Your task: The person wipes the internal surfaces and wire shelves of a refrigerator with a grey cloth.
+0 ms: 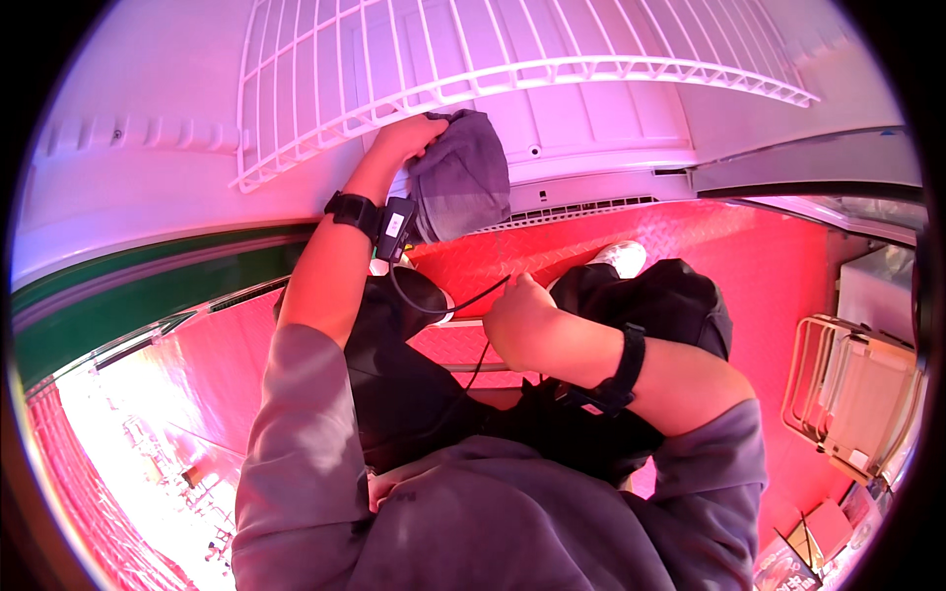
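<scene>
My left hand (406, 140) reaches into a white cabinet, just under the wire shelf, its fingers curled at the top edge of a dark grey cloth (461, 177) that hangs down. Beside that wrist, below its black band, is a small black box (394, 231) with a white label; whether it is fixed to the band I cannot tell. A thin black cable (419, 303) loops from the box to my right hand (519, 317), whose fingers are closed around it in front of my knees. More cable drops below that hand. The fingertips of the right hand are partly hidden.
A white wire shelf (552, 71) spans the cabinet above my hands. Its lower sill has a vent grille (581, 209). A dark green edge (148, 295) runs at left. Under me is red textured flooring (769, 256). A folded metal-framed item (852, 394) stands at right.
</scene>
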